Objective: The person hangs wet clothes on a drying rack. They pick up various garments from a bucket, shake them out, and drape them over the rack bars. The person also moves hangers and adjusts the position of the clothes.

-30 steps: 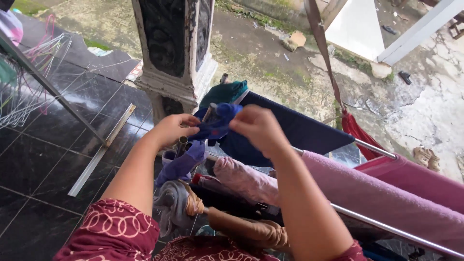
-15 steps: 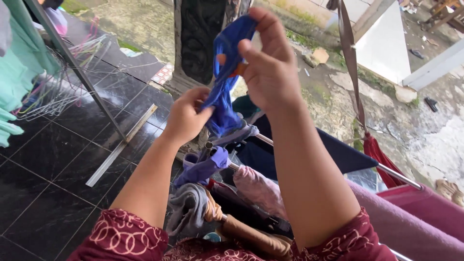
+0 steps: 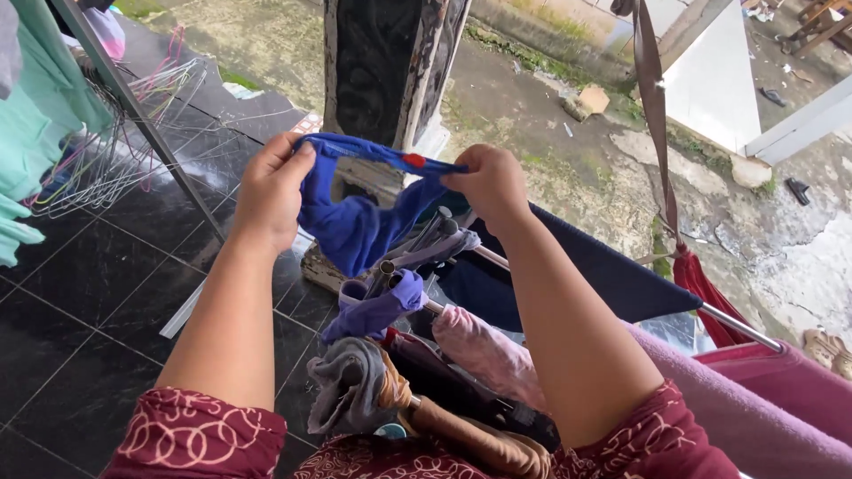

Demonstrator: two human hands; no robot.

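Your left hand (image 3: 271,191) is pinched shut on one end of the blue garment (image 3: 359,222), fingers curled over its waistband. Your right hand (image 3: 488,186) is clamped on the other end, thumb and fingers closed on the band just past a small red tag. The hands sit apart, level with each other, and the band runs taut between them while the rest of the cloth sags in a loop below.

The garment hangs in the air, above the near end of the drying rack (image 3: 737,326) and in front of the dark pillar (image 3: 386,66). It touches nothing on the rack that you can make out.

Right under it, a purple cloth (image 3: 377,306) is draped over a rail end. Nearer you lie a grey cloth (image 3: 346,381) and a tan one (image 3: 470,439), bunched together. A pink cloth (image 3: 488,350) sits just right of them, under your right forearm. A navy sheet (image 3: 612,275) hangs further back, and a wide pink towel (image 3: 754,417) covers the rack's right side.

Off to the left, wire hangers (image 3: 115,151) are bunched over the black tile floor (image 3: 71,310).
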